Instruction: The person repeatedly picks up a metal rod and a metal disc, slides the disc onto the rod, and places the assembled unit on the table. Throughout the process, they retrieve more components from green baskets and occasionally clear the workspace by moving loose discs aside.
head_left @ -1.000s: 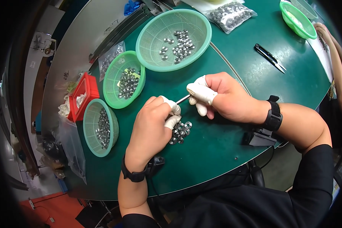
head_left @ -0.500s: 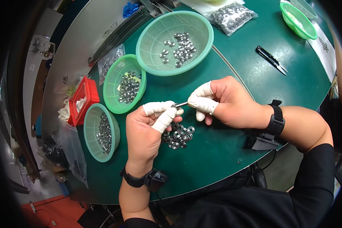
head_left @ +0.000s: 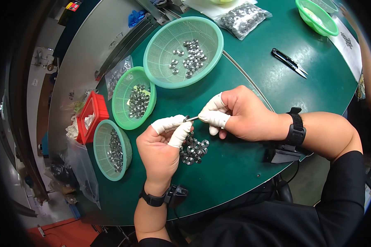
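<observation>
My left hand [head_left: 160, 149], with white finger covers, pinches a small round metal part [head_left: 187, 118] at its fingertips. From the right, my right hand [head_left: 246, 117], also in white finger covers, grips a thin metal rod [head_left: 193, 119]. The rod's left end meets the part; whether it goes into it I cannot tell. Below the fingers, a pile of metal discs with centre holes [head_left: 197, 150] lies on the green table [head_left: 235, 177], partly hidden by my left hand.
Metal parts fill a large green basket [head_left: 163, 61], a bright green basket [head_left: 118, 103] and a pale green basket [head_left: 101, 154] on the left. Beside them stands a red box [head_left: 101, 108]. Black-handled snips [head_left: 285, 59] and a bag of discs [head_left: 244, 19] lie farther back.
My view has shifted slightly, so the baskets appear a little lower. Both hands keep their pinch, with the rod and part still together between them.
</observation>
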{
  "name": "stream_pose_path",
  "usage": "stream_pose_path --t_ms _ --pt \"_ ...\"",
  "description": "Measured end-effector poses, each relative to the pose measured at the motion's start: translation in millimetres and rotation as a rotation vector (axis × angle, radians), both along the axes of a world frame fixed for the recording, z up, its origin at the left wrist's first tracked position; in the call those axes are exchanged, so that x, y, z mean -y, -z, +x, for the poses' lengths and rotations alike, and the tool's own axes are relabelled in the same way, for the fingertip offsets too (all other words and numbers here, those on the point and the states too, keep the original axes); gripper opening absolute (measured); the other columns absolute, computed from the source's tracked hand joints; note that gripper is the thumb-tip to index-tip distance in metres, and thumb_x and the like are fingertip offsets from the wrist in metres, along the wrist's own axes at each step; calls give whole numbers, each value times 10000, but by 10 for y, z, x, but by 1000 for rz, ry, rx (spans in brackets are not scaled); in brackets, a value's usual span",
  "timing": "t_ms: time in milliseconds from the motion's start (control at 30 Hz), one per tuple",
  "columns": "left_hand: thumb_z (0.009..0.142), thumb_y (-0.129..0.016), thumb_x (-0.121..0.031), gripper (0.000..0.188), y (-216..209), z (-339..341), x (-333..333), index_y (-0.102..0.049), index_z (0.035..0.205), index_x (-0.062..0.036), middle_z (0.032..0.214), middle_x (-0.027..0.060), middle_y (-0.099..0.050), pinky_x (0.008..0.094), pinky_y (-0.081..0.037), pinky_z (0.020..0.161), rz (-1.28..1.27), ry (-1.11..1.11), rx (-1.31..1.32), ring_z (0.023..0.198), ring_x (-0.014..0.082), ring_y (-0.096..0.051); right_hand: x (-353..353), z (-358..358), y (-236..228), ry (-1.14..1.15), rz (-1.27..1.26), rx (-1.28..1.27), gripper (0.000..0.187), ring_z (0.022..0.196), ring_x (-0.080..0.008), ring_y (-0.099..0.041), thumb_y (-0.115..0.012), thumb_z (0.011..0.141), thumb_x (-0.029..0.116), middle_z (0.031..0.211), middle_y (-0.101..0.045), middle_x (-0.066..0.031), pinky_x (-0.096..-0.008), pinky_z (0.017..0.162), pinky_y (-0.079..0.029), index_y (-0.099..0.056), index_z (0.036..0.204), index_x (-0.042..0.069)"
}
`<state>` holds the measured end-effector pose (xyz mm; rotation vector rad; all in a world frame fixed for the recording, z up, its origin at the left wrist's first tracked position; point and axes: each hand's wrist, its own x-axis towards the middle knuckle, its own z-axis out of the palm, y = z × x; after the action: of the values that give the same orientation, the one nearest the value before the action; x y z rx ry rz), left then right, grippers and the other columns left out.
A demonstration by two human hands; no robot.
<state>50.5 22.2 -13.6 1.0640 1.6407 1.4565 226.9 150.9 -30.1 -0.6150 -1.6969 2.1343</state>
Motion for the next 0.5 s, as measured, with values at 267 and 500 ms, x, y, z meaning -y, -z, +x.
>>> stream_pose_path --t_ms 267,500 --pt "836 -776 63 185 68 44 22 -735 1013 32 915 89 -754 249 -563 715 184 -39 -426 792 108 -699 -8 18 51 -133 265 -17 198 586 -77 -636 -666 990 165 714 -691 -36 -243 527 -514 -701 941 -24" --pt "839 -768 60 176 -73 78 -34 -731 1009 38 942 95 -750 260 -559 751 89 51 -258 837 117 -695 -46 107 -10 -153 246 -2 128 596 -84 -636 -646 972 113 711 -688 -47 -248 540 -510 -703 962 -2"
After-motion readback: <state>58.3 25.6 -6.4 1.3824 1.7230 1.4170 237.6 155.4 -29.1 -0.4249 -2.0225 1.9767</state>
